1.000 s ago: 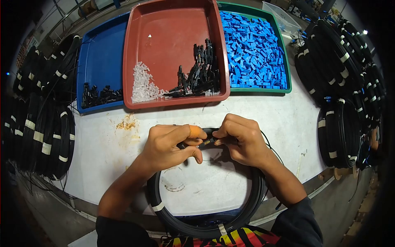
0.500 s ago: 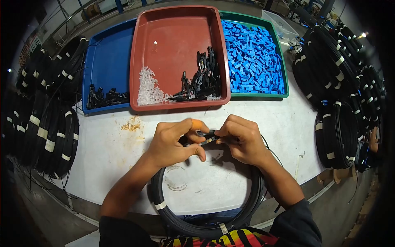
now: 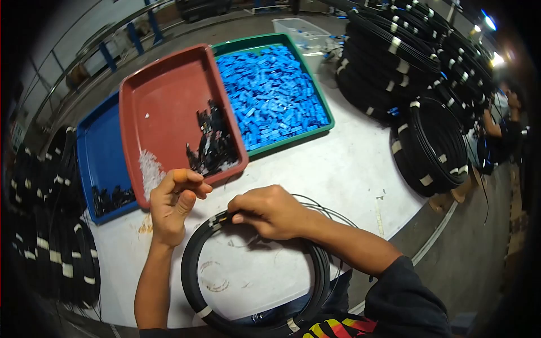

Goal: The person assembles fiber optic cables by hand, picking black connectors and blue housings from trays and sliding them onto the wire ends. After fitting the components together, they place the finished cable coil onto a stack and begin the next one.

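A black cable coil [image 3: 193, 270] with white tape bands lies at the front of the white table. My right hand [image 3: 269, 211] pinches a black cable end at the coil's upper rim, where a small connector piece shows by the fingertips. Left of it, my left hand [image 3: 176, 203] is raised near the red tray's front corner, an orange wrap on one finger. Its fingers are curled, with gaps between them, and nothing shows in them. The red tray [image 3: 163, 84] holds white and black small parts.
Behind stand a blue tray [image 3: 101, 141] with black parts and a green tray [image 3: 329, 118] full of blue pieces. Coil stacks flank the table at left [image 3: 53, 253] and right [image 3: 389, 62]. A clear bin [image 3: 301, 34] sits behind; a person [image 3: 501, 129] is at far right.
The view has turned, so trays and table appear shifted left. My left hand has come away from the cable and opened. My right hand still pinches at the coil's top.
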`<state>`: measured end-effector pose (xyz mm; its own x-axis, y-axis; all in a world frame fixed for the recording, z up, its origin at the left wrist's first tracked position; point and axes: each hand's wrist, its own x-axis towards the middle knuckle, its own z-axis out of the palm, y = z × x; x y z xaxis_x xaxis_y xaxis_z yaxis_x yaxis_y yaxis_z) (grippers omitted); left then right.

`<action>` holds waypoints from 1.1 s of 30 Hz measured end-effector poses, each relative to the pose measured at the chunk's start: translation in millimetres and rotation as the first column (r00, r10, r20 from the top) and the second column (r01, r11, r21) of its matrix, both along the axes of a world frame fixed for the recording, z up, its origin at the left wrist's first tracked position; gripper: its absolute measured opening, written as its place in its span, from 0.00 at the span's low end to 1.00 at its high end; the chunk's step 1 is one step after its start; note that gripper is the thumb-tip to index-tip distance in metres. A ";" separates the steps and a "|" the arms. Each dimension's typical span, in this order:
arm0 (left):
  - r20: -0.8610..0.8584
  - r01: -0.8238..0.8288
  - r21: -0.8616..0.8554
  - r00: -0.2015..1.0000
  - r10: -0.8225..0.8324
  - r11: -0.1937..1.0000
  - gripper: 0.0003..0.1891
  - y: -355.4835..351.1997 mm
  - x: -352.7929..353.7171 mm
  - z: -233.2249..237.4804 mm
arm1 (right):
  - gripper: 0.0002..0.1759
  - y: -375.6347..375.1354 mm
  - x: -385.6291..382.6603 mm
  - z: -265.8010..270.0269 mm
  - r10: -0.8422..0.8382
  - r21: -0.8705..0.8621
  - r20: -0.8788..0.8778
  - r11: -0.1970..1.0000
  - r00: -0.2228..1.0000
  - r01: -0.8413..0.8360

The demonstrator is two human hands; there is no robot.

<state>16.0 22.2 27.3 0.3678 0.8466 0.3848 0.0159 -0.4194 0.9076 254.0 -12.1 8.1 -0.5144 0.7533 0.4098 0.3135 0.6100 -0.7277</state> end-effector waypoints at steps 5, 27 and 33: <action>-0.223 0.020 0.108 0.975 0.005 0.994 0.13 32.2 40.5 29.9 | 0.08 3.6 0.3 -10.7 0.002 0.043 0.047 0.999 0.999 -0.004; -0.728 0.638 0.685 0.582 0.363 0.352 0.12 199.9 218.5 25.0 | 0.07 7.9 4.4 -17.0 0.008 0.072 -0.027 0.997 1.000 -0.006; -0.720 0.686 0.691 0.622 0.307 0.228 0.11 197.7 234.9 14.8 | 0.16 5.9 5.5 -15.2 0.037 0.008 -0.003 0.999 0.999 -0.037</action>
<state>250.8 219.9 42.1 0.9547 -0.0490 0.2936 0.0641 -0.9293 -0.3636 259.4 -6.3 -7.1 -0.5404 0.7305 0.4176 0.2881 0.6270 -0.7238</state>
